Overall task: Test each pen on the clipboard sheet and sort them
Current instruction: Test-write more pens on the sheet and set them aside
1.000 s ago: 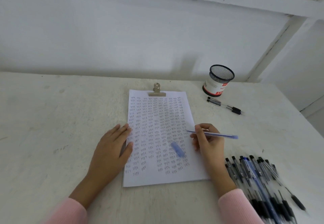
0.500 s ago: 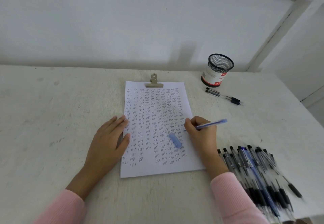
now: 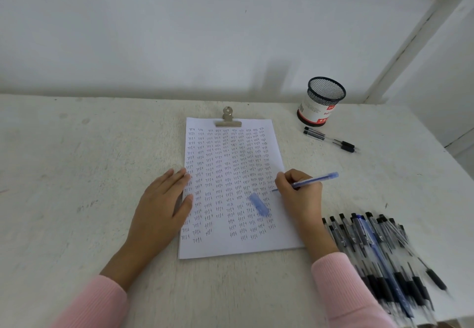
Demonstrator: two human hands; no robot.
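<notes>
Your right hand point(image 3: 298, 191) holds the blue pen point(image 3: 311, 181) tight in curled fingers — its tip touches the right side of the sheet point(image 3: 234, 247) on the clipboard. Your left hand point(image 3: 164, 206) lies flat with straight fingers on the sheet's left edge. The blue cap point(image 3: 259, 204) rests on the paper. A pile of pens point(image 3: 382, 253) sits just beside your right arm — two pens point(image 3: 329, 139) lie near the mesh cup point(image 3: 322, 100).

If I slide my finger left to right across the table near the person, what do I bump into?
left hand → blue pen cap → right hand gripping the blue pen → pile of pens
</notes>
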